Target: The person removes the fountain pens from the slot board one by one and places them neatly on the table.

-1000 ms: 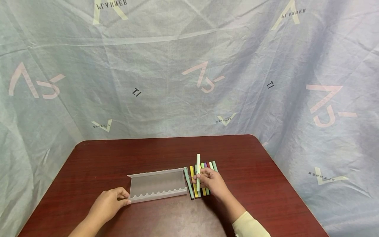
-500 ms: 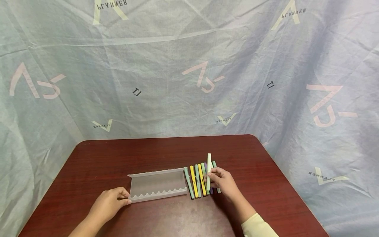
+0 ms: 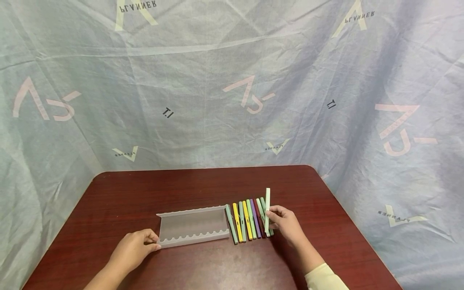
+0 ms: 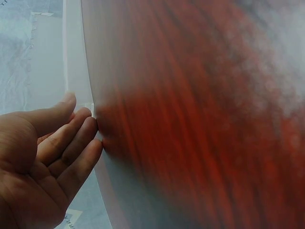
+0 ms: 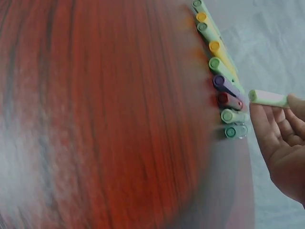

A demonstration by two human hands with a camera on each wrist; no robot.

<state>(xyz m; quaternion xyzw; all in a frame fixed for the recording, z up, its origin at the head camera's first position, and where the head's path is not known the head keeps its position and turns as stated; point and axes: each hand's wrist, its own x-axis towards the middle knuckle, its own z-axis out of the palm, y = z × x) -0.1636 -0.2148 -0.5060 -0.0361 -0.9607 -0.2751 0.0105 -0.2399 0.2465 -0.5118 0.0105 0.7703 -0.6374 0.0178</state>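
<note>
In the head view, my left hand (image 3: 132,247) pinches the near left corner of a translucent plastic tray (image 3: 192,241) with scalloped long walls. The left wrist view shows the thumb and fingertips of this hand (image 4: 57,148) at the tray's edge. Between thumb and fingers my right hand (image 3: 288,225) holds a pale green pen (image 3: 267,207), raised over the right end of a pen row. That row lies side by side just right of the tray: a purple pen (image 3: 255,221), a dark red pen (image 5: 228,100), yellow ones (image 3: 237,223) and several green ones (image 3: 231,225).
Everything lies on a dark red wood-grain table (image 3: 203,183) with rounded far corners. A pale printed cloth (image 3: 203,88) hangs behind the table and along both sides. The leftmost green pen is close against the tray's right end.
My right hand has moved right with the pale green pen, from over the row's middle to its right end, uncovering more pens. My left hand and the tray have stayed in place.
</note>
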